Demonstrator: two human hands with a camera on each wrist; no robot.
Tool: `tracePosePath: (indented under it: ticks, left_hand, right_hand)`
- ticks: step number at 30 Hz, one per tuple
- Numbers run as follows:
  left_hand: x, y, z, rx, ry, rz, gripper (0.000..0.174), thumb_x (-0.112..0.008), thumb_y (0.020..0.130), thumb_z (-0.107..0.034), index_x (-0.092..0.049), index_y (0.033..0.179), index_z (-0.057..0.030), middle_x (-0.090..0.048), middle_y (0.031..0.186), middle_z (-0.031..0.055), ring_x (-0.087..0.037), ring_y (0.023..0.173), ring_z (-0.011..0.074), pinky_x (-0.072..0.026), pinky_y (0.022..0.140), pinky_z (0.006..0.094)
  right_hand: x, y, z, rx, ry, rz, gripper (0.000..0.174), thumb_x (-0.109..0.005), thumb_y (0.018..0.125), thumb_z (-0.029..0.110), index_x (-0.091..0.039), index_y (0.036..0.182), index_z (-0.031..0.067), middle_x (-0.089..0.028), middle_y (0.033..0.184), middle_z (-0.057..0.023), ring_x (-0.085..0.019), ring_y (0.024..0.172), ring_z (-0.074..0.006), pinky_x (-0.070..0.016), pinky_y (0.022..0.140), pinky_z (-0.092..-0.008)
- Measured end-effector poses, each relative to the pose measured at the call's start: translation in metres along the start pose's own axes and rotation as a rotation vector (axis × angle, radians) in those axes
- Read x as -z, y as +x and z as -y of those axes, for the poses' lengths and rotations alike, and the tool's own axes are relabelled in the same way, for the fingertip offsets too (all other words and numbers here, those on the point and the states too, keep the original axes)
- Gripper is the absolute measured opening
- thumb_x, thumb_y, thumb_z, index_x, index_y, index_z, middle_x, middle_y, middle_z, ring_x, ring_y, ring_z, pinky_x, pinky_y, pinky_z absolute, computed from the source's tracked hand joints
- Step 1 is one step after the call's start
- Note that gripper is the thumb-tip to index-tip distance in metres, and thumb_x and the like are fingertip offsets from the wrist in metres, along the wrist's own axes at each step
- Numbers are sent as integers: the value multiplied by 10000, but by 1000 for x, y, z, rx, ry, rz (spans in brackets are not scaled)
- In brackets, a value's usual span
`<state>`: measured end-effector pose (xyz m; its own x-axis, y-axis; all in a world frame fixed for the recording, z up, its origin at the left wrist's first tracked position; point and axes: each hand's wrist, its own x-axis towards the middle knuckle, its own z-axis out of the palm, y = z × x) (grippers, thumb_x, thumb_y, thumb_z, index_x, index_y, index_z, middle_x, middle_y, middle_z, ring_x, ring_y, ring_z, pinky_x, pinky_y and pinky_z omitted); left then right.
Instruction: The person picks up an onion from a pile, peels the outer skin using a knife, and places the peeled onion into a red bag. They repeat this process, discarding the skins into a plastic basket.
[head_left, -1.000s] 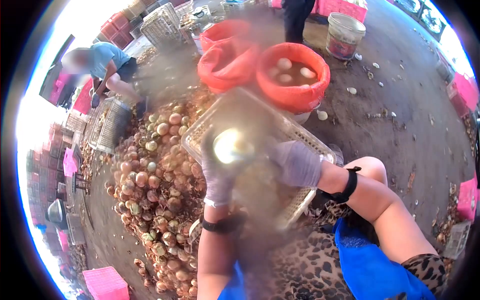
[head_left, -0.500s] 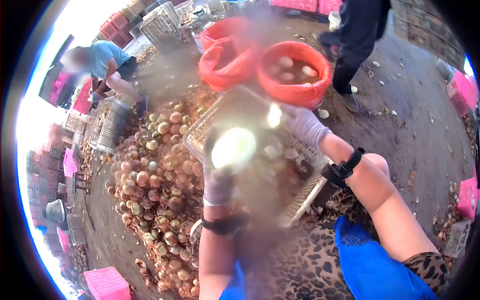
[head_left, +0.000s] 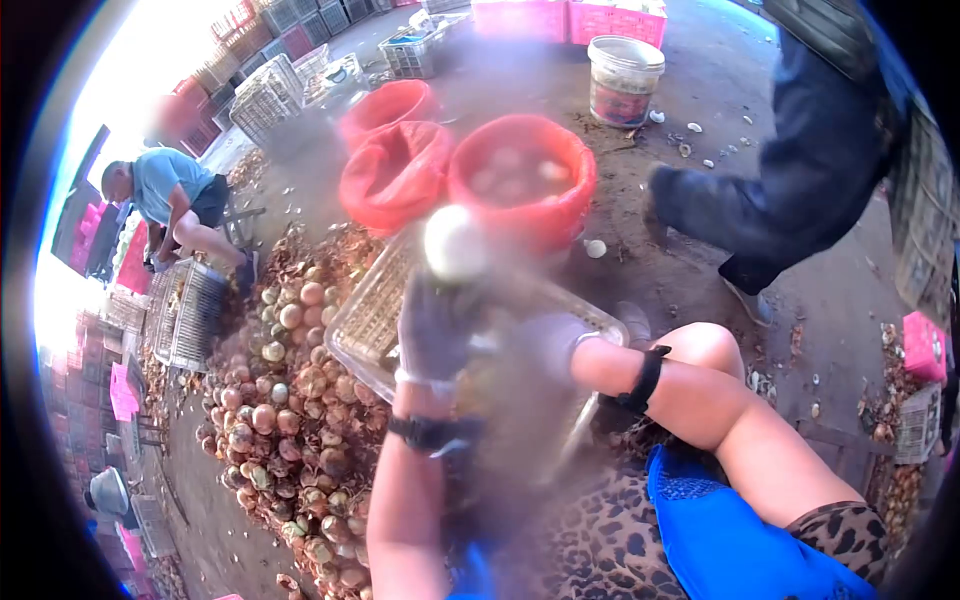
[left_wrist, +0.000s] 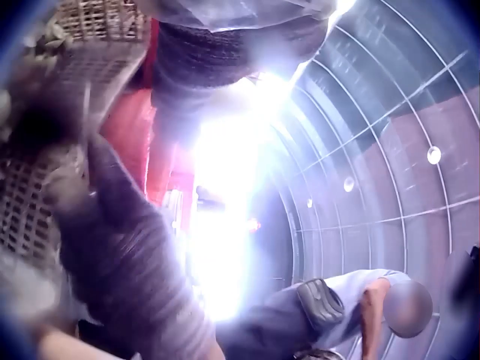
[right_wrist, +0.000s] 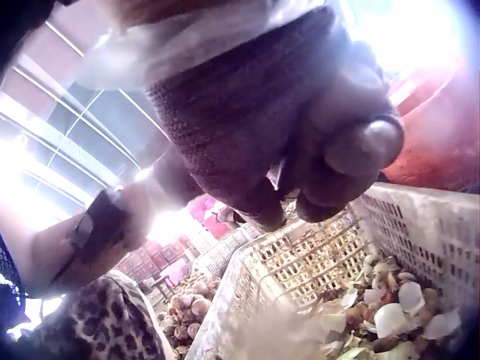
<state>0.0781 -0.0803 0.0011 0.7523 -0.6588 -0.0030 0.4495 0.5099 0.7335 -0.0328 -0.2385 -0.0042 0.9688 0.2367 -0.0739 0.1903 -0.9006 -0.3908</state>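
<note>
My gloved left hand (head_left: 435, 325) is over the left part of a plastic crate (head_left: 352, 348), fingers around a bright white peeled onion (head_left: 455, 243). The onion overlaps the crate's far rim in the head view. A blurred patch covers much of my gloved right hand (head_left: 548, 348), which is over the crate's right side. In the right wrist view the right hand's fingers (right_wrist: 364, 150) are bent; I cannot tell whether they hold anything. White onion layers and peelings (right_wrist: 397, 315) lie inside the crate, below that hand.
Unpeeled onions (head_left: 285, 420) are heaped on the left. Beyond the crate stand a red-lined bucket (head_left: 570, 220) with pale onions in liquid and red bags (head_left: 395, 180). A walking person (head_left: 810, 190) with a crate (head_left: 925, 230) passes on the right. Another person (head_left: 170, 190) sits far left.
The head view has swung right and up. My left hand has raised the white onion towards the crate's far rim, and my right hand has come back nearer it. The walking person has come closer.
</note>
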Motion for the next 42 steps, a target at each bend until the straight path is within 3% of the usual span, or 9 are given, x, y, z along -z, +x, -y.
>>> tracePosePath:
  ticks: [6, 12, 16, 23, 31, 34, 36, 39, 42]
  left_hand:
    - [6, 28, -55, -80, -87, 26, 457, -517, 941, -389, -497, 1273, -74, -554, 1246, 179, -576, 1095, 328, -494, 911, 433]
    - [182, -182, -128, -293, -35, -133, 409, -443, 966, -301, -501, 1245, -8, -572, 1200, 199, -571, 1083, 356, -497, 893, 465]
    - [266, -366, -107, -461, 109, -1199, 344, -481, 939, -320, -550, 1102, -25, -602, 1098, 175, -593, 954, 329, -502, 861, 456]
    - [364, -477, 8, -64, 397, -1858, 260, -646, 848, -232, -561, 1024, -61, -583, 883, 67, -574, 711, 202, -493, 556, 335]
    - [419, -362, 108, 402, 881, -954, 395, -725, 759, -212, -621, 1107, -55, -661, 1004, 76, -611, 890, 188, -488, 798, 297]
    - [382, -318, 139, 631, 1114, -905, 426, -713, 782, -227, -591, 1150, -49, -661, 966, 74, -619, 859, 208, -506, 785, 320]
    - [375, -306, 141, 549, 831, -994, 440, -699, 799, -235, -569, 1175, -49, -655, 961, 75, -617, 860, 222, -510, 791, 338]
    - [349, -305, 106, 144, -614, -646, 430, -622, 851, -305, -537, 1212, -87, -614, 1081, 106, -583, 970, 245, -470, 895, 376]
    - [296, -275, 47, 90, -588, -577, 422, -520, 898, -371, -532, 1226, -105, -595, 1170, 85, -563, 1050, 223, -435, 953, 376]
  right_hand:
    - [44, 1, 20, 27, -282, 219, 480, -637, 770, 221, -529, 1207, 54, -658, 925, -177, -653, 889, -292, -514, 753, -360]
    - [16, 8, 23, -215, -19, 127, 460, -532, 864, 301, -489, 1306, 177, -627, 906, -261, -607, 865, -424, -479, 744, -497]
    - [-5, 11, 38, -219, -116, 294, 470, -542, 863, 310, -463, 1319, 230, -636, 956, -240, -605, 913, -413, -474, 782, -488]
    - [-49, 47, 63, -184, -54, 425, 550, -572, 826, 211, -446, 1357, 278, -633, 978, -245, -608, 922, -401, -481, 805, -451]
    - [-82, 73, 54, -208, -119, 473, 503, -588, 826, 222, -492, 1318, 173, -629, 978, -258, -605, 933, -405, -479, 803, -446]
    - [-83, 78, 65, -229, -111, 510, 501, -596, 829, 248, -495, 1310, 154, -624, 990, -259, -600, 947, -405, -475, 805, -452]
    - [-76, 77, 64, -210, -72, 491, 499, -590, 833, 252, -491, 1312, 153, -624, 987, -260, -598, 949, -405, -472, 805, -455]
    - [-68, 72, 60, -190, 90, 411, 455, -600, 836, 265, -537, 1265, 127, -632, 954, -248, -616, 922, -388, -478, 808, -427]
    - [-47, 69, 87, -231, 418, 373, 428, -627, 830, 252, -574, 1221, 88, -651, 872, -185, -634, 804, -261, -489, 781, -348]
